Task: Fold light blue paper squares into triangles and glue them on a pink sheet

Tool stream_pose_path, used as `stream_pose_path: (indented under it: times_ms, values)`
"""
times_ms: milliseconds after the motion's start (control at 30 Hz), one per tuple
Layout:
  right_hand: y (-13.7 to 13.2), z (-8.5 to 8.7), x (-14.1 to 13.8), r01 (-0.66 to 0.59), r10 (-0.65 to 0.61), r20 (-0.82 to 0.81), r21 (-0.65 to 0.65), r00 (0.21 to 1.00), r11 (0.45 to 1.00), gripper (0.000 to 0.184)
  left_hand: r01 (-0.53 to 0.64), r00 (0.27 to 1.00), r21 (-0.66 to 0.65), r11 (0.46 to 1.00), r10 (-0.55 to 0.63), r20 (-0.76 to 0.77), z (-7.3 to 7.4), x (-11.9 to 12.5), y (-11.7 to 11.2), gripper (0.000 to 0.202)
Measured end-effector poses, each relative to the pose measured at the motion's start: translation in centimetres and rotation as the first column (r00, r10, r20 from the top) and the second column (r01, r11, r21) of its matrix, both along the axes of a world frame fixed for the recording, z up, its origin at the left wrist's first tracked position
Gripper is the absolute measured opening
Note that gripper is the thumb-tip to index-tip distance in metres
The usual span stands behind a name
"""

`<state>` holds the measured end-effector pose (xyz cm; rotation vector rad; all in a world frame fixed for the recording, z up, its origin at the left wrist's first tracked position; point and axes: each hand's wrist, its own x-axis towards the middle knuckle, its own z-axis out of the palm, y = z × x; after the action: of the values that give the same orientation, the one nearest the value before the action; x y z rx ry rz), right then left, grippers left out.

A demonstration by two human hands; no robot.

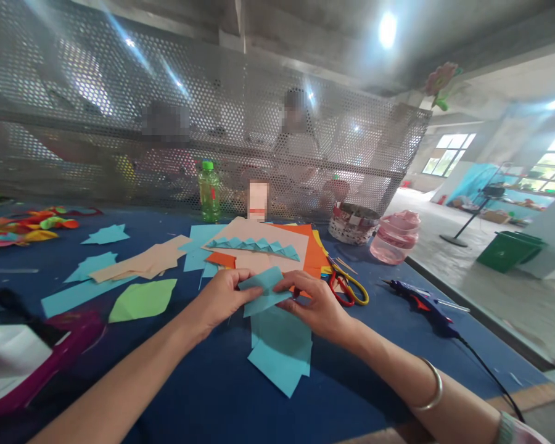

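Observation:
A small piece of blue paper [267,290] is held up between my two hands, with a fold or overlap across it. My left hand [229,295] pinches its left side, thumb on top. On the right side, the fingers of my right hand [317,302] are closed on the same paper. Just below lie several loose blue paper sheets [282,351], overlapping on the table. Beyond my hands, a row of folded blue paper triangles [254,246] rests on a pale pink sheet [284,237], with orange paper [315,250] beneath it.
Scissors [351,287] with red and yellow handles lie right of my hands, near a blue glue gun [420,302]. Behind stand a woven basket [354,223], a pink jug [396,237] and a green bottle [209,194]. Paper scraps [143,299] and a magenta object [69,345] are left.

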<state>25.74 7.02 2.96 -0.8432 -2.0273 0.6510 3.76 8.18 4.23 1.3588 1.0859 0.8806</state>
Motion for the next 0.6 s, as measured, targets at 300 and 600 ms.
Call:
stream_pose_path:
  times_ms: [300, 600]
  values:
    - [0.6, -1.0, -0.7, 0.066, -0.159, -0.244, -0.349, 0.957, 0.935, 0.039, 0.025, 0.998, 0.059, 0.998, -0.022, -0.058, 0.0, 0.6, -0.4, 0.038]
    - [0.5, -0.7, -0.6, 0.137, -0.258, -0.301, -0.369, 0.918, 0.919, 0.034, -0.004, 1.000, 0.040, 0.999, 0.003, 0.008, 1.5, 1.4, -1.7, 0.070]
